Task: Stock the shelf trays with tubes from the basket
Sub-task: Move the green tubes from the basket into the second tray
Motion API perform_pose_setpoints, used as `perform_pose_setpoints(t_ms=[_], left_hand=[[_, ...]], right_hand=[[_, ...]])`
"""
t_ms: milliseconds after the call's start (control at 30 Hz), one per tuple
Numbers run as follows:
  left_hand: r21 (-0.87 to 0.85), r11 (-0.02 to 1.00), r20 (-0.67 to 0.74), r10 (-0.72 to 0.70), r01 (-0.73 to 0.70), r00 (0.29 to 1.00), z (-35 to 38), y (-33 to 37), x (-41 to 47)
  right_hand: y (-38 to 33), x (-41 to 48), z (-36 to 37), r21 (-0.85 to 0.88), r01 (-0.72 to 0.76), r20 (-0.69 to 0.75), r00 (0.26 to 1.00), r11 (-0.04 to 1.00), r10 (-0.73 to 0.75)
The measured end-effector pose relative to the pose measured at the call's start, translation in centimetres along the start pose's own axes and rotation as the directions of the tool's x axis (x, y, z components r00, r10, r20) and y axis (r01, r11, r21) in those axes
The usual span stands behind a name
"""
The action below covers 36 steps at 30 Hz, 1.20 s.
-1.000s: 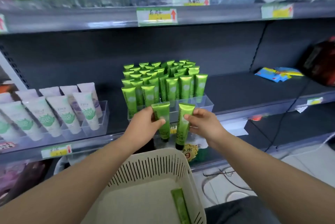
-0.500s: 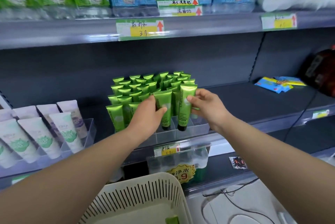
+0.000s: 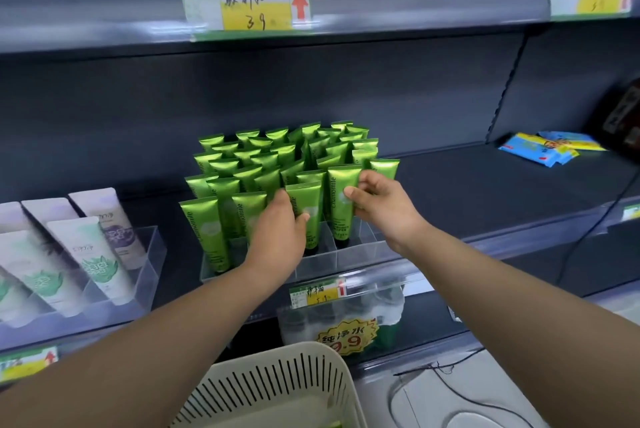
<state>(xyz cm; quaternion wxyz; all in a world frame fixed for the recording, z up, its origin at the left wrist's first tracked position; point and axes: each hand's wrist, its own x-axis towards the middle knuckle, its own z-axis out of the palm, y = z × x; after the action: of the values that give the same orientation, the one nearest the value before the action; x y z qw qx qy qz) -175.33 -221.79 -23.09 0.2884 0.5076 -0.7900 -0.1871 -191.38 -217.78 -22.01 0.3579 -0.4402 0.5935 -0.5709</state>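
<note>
Nearest us, the cream slotted plastic basket (image 3: 277, 386) sits below the shelf front. A sliver of green shows inside it at the frame's lower edge, too little for us to call a tube.

Above it, both forearms reach to the front edge of the dark grey metal shelf (image 3: 485, 192). The left hand (image 3: 277, 230) has its grip curled round a glossy green plastic tube (image 3: 308, 206), thumb on the printed face. The right hand (image 3: 384, 209) pinches a second green tube (image 3: 341, 192) between thumb and fingers. Both tubes stand upright, cap down, side by side in the front row of the clear acrylic divided tray (image 3: 346, 254) at the shelf's front edge. We cannot tell whether their caps touch the tray floor.

Compartments at the tray's front right corner stand unfilled. Behind, the massed green tubes (image 3: 277, 157) fill the rear rows. Toward the shelf's left end, white and lilac tubes (image 3: 93, 254) lean in a separate tray. At the far right lie blue flat packets (image 3: 550, 147).

Our judgement is that the step in hand is placing this pair. The next move calls for seating each tube, loosening both grips without tipping the neighbours, then reaching to the basket for stock to fill the open corner.
</note>
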Motion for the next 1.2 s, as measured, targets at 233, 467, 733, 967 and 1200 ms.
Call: perform_pose_setpoints(t_ms=[233, 467, 733, 967, 1200], left_hand=[[-0.067, 0.998, -0.004, -0.023, 0.022, 1.0, 0.9, -0.9, 0.1], [-0.064, 0.998, -0.027, -0.018, 0.016, 0.999, 1.3, -0.7, 0.2], [-0.064, 0.997, -0.001, -0.047, 0.047, 0.999, 0.9, -0.2, 0.4], [-0.134, 0.99, -0.012, -0.043, 0.041, 0.999, -0.6, 0.7, 0.0], [-0.083, 0.995, -0.078, 0.047, -0.054, 0.996, -3.0, 2.2, -1.8]], right_hand=[[1.1, 0.6, 0.3, -0.019, -0.034, 0.0, 0.999, 0.999, 0.034], [1.7, 0.2, 0.8, -0.06, -0.049, -0.035, 0.998, 0.997, 0.047], [1.2, -0.3, 0.8, -0.101, -0.025, -0.062, 0.998, 0.995, 0.019], [-0.3, -1.1, 0.4, -0.121, 0.015, -0.13, 0.991, 0.993, -0.031], [-1.7, -3.5, 0.5, -0.194, 0.071, -0.181, 0.978, 0.979, -0.107]])
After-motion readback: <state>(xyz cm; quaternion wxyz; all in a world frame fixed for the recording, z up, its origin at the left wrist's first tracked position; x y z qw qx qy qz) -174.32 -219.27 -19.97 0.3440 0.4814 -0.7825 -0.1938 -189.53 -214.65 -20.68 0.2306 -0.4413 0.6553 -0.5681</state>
